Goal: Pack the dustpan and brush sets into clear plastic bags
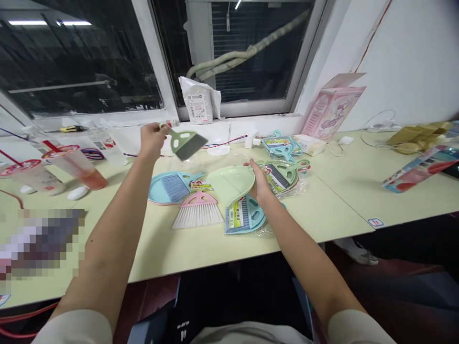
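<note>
Raised above the table's back part, my left hand (154, 137) is closed on the handle of a small green brush (187, 145) with dark bristles. My right hand (257, 179) grips a light green dustpan (232, 183) by its edge; some of those fingers are behind the pan. Below lies a pink brush (198, 210) with white bristles. To its left a blue brush (174, 187) rests on a blue dustpan (155, 188). Partly under the green dustpan is a wrapped blue brush-and-dustpan set (247, 217).
Wrapped green sets (283, 177) and blue sets (281, 145) lie at the right. Drink cups (77, 165) stand at the left. A white package (200, 102) leans by the window, a pink box (333, 110) stands at the back right, and a patterned pack (419, 167) sits farther right.
</note>
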The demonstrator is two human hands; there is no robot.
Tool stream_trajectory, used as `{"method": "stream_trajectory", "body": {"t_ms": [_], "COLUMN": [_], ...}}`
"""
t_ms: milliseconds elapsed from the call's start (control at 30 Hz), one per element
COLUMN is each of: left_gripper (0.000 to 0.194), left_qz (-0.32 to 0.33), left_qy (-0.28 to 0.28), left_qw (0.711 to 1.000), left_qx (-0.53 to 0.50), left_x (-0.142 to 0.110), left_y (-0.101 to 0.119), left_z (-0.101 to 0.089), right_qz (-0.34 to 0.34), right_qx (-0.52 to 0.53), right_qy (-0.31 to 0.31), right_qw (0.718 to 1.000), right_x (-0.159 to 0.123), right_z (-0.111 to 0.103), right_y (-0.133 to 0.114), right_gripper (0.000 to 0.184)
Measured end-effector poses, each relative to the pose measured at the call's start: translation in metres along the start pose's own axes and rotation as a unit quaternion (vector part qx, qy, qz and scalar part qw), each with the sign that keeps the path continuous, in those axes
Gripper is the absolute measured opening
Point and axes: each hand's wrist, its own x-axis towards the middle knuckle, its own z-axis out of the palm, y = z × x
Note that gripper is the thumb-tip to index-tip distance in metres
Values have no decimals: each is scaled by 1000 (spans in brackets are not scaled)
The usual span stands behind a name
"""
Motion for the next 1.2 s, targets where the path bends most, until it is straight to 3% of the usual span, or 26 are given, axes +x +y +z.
{"method": "stream_trajectory", "body": {"t_ms": [100, 167, 333, 433, 533, 667, 833, 1000, 1200], "left_gripper": [31, 35, 38, 37, 31, 13, 47, 37, 22], "left_qz": [18, 13, 44, 75, 73, 85, 26, 6, 57], "left_qy": [-5, -47, -210, -234, -257, -278, -334, -432, -347], "left_qw": [999, 998, 977, 968, 962, 956, 941, 902, 936], "left_qx": [-42, -46, -8, 44, 58, 35, 52, 15, 27], "left_x": [-25, -53, -124, -147, -159, -168, -167, -174, -196], "left_y": [29, 48, 68, 63, 55, 47, 38, 26, 12], "left_z": [-19, -13, 47, 78, 91, 90, 68, 41, 47], "right_qz": [32, 41, 66, 86, 85, 77, 68, 61, 14], "right_qx": [-16, -44, -114, -116, -119, -156, -191, -201, -256], "right_qy": [-41, -93, -205, -234, -228, -239, -237, -231, -181], "right_qw": [999, 994, 970, 962, 962, 955, 950, 950, 950], "right_x": [-3, -8, -23, -29, -31, -32, -32, -31, -30], "right_z": [3, 7, 18, 20, 19, 17, 17, 19, 18], "right_y": [-1, 0, 8, 10, 10, 11, 8, 4, 5], "right_gripper": [58, 58, 58, 56, 44, 37, 27, 29, 40]}}
